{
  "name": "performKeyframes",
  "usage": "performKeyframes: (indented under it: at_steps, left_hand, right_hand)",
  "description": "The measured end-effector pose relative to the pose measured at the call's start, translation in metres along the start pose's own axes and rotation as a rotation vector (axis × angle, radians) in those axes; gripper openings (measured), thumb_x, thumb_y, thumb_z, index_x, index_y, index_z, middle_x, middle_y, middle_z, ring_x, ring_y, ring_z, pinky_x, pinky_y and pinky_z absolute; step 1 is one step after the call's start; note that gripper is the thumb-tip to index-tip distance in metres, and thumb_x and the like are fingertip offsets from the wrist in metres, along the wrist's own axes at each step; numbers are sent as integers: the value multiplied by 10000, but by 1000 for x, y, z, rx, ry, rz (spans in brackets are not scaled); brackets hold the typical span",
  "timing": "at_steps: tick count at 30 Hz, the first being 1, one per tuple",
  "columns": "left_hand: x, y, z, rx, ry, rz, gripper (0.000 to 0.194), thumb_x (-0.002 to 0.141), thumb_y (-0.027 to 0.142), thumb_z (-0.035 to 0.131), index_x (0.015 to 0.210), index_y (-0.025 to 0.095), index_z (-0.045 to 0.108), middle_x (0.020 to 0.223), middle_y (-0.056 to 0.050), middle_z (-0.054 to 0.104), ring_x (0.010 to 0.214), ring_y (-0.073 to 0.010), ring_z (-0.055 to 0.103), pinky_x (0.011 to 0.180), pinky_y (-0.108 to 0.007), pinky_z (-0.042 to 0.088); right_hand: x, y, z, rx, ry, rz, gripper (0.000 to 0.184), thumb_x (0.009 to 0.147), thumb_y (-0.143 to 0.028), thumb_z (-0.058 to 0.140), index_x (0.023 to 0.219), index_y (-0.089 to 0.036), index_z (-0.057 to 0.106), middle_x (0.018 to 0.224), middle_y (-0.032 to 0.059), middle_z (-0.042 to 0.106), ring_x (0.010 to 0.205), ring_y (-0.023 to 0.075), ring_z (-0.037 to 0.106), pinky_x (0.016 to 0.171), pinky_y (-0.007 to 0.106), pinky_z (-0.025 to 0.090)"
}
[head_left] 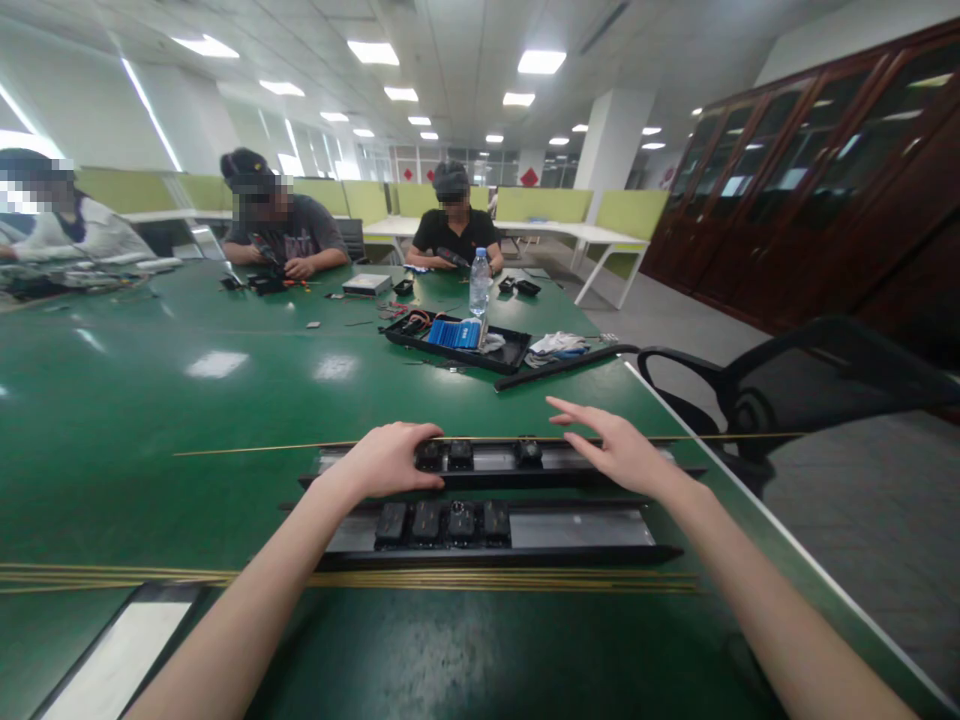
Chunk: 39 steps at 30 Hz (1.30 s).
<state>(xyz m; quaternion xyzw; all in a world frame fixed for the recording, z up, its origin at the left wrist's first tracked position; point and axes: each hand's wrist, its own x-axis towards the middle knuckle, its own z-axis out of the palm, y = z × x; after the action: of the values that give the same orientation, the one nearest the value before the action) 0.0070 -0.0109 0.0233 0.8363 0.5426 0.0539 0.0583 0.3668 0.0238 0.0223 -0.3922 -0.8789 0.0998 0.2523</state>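
Note:
My left hand [394, 460] spans the far black channel [570, 478], thumb on its near wall and fingers over its far edge, gripping it. Just by those fingers sits a black block [429, 457], partly covered by the hand. Two more blocks, a middle one [460, 454] and a right one [528, 453], sit in the same channel. Over its right end hovers my right hand [619, 450], fingers spread, holding nothing. A thin brass-coloured rod [262, 449] runs along the far side. Closer to me, a second channel [585, 528] carries several black blocks [426, 522] in a row.
Several thin rods [570, 582] lie in front of the near channel. Farther off are a black tray [514, 348] with a blue item, a water bottle [479, 283], a white cloth [556, 347] and a black strip [562, 368]. People sit across the green table [187, 400]; a chair [810, 375] stands at right.

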Motion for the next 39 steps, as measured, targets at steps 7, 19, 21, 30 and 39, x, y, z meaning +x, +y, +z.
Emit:
performKeyframes:
  at_steps: [7,19,21,30,39]
  left_hand:
    - [-1,0,-2,-22,7,-10,680,734,624,642,1304,260,570,1230,-73,690,1097,-291,650,923,-357,499]
    - [-1,0,-3,-29,-7,-8,678,731,618,650,1298,251,583,1219,-79,694,1087,-295,652,916,-357,501]
    - [0,0,-3,-32,-16,-6,678,719,606,670,1293,253,588,1204,-79,700,1074,-294,658,913,-356,501]
    - [2,0,-2,-18,-35,-29,635,720,593,680,1267,278,613,1170,-70,717,1052,-297,669,882,-352,507]
    - [2,-7,3,-81,-29,-9,648,721,609,683,1271,274,613,1171,-59,718,1036,-272,673,861,-317,503]
  right_hand:
    - [2,2,10,-191,-52,-129,449,966,-190,435,1400,-277,511,1032,80,718,929,230,650,835,397,518]
    - [3,2,17,-216,-27,-150,413,972,-191,433,1358,-251,565,942,82,725,847,226,642,770,371,497]
    - [4,3,18,-239,-36,-166,408,965,-170,437,1340,-237,584,953,84,729,849,226,642,762,365,487]
    - [3,1,27,-240,-19,-178,424,898,-69,445,1211,-238,677,1029,72,743,915,224,652,806,367,494]
    - [2,4,31,-54,18,-74,389,911,-137,438,1153,-266,714,994,47,760,877,213,673,797,366,515]
